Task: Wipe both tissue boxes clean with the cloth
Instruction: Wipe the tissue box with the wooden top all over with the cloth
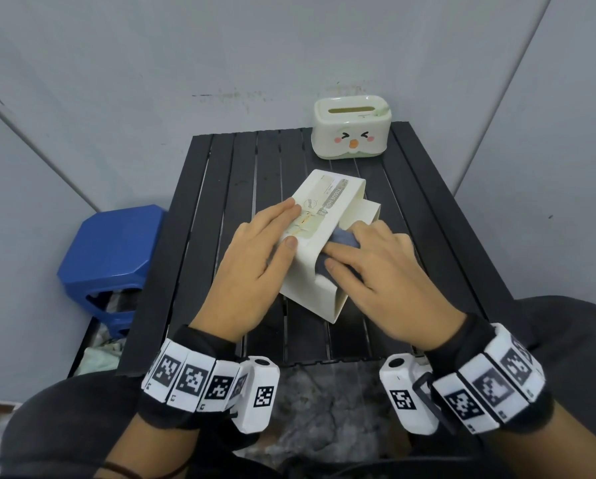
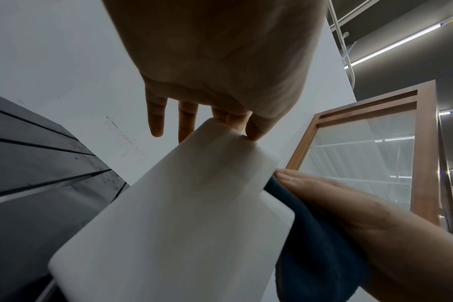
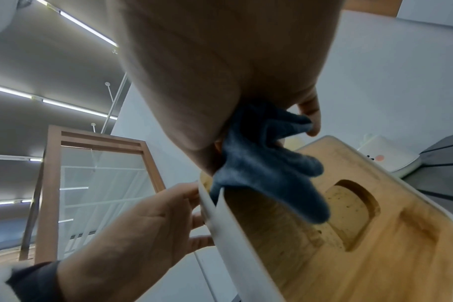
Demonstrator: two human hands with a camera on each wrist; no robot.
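A cream tissue box (image 1: 338,198) stands tilted on one edge in the middle of the black slatted table (image 1: 220,188). My left hand (image 1: 282,224) holds it, fingers laid over the labelled face and thumb on the near face. My right hand (image 1: 352,250) grips a bunched dark blue cloth (image 1: 345,238) against the box's right side. In the right wrist view the cloth (image 3: 264,167) lies on the box's wooden panel (image 3: 375,235) by its oval slot. In the left wrist view the box (image 2: 184,214) fills the middle, with the cloth (image 2: 311,235) to its right. A second, duck-faced tissue box (image 1: 352,133) stands upright at the table's far right.
A blue plastic stool (image 1: 110,247) stands left of the table, with crumpled material on the floor under it. Grey walls close in behind and on both sides. A wooden-framed panel (image 2: 375,153) rises behind the hands in the wrist views.
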